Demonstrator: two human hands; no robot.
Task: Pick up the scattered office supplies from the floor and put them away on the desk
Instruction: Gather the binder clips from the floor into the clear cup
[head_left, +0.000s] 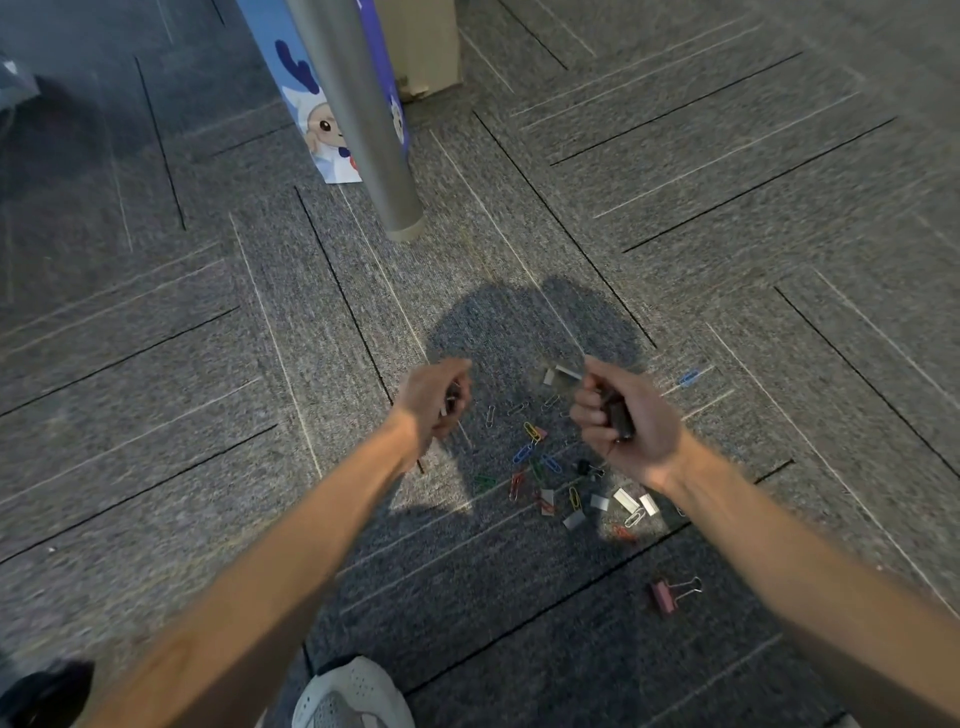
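Several coloured paper clips (532, 457) lie scattered on the grey carpet between my hands. Silver staple strips (626, 500) sit to their right, and another staple strip (563, 374) lies farther off. A small black binder clip (586, 466) lies among them. A pink binder clip (665, 595) lies nearer me on the right, and a lone blue paper clip (689, 378) lies far right. My right hand (623, 426) grips dark binder clips (618, 415) above the pile. My left hand (436, 400) is curled round small dark items, blurred and hard to name.
A grey metal desk leg (363, 119) stands ahead, with a blue printed paper bag (317, 119) behind it and a beige box (421, 47) farther back. My white shoe (353, 693) is at the bottom edge. Carpet stretches on all sides.
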